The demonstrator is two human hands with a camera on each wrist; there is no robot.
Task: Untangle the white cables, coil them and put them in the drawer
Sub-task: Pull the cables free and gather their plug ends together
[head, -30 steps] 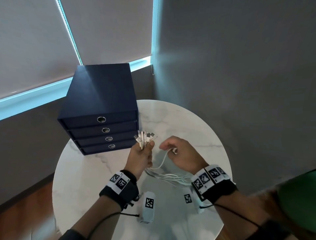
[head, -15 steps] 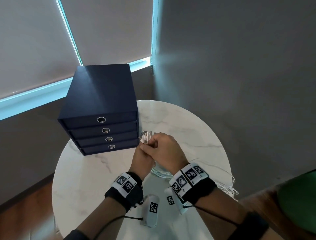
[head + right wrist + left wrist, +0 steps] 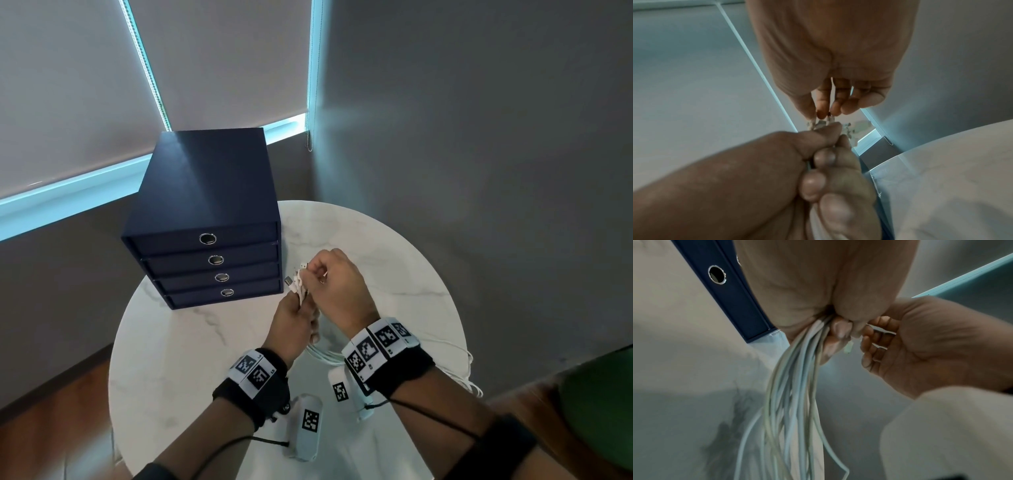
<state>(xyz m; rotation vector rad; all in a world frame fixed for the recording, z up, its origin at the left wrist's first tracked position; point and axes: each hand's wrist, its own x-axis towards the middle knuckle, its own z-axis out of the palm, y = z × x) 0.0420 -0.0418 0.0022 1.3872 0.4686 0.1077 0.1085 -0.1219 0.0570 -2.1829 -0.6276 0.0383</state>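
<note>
My left hand point(image 3: 303, 310) grips a bundle of white cables point(image 3: 297, 286) upright in its fist, over the round marble table point(image 3: 191, 342). The plug ends stick out above the fist. My right hand point(image 3: 313, 272) reaches over from the right and pinches those plug ends point(image 3: 823, 122) with thumb and fingertips. In the left wrist view the cables point(image 3: 793, 386) hang down from the fist as several loose strands. Their slack lies looped on the table point(image 3: 325, 358) and spills over its right edge point(image 3: 467, 375). The navy drawer unit point(image 3: 205, 205), all drawers closed, stands just left of the hands.
The drawer fronts have round metal pull holes point(image 3: 207, 238). A grey wall point(image 3: 479, 137) runs close along the table's right side and window blinds point(image 3: 68, 85) hang behind. Wood floor point(image 3: 51, 428) shows left of the table. A green object point(image 3: 603, 411) sits at the lower right.
My right hand came in from the right, where it held a cable strand, and now pinches the plug ends above my left fist. The left hand has kept hold of the bundle.
</note>
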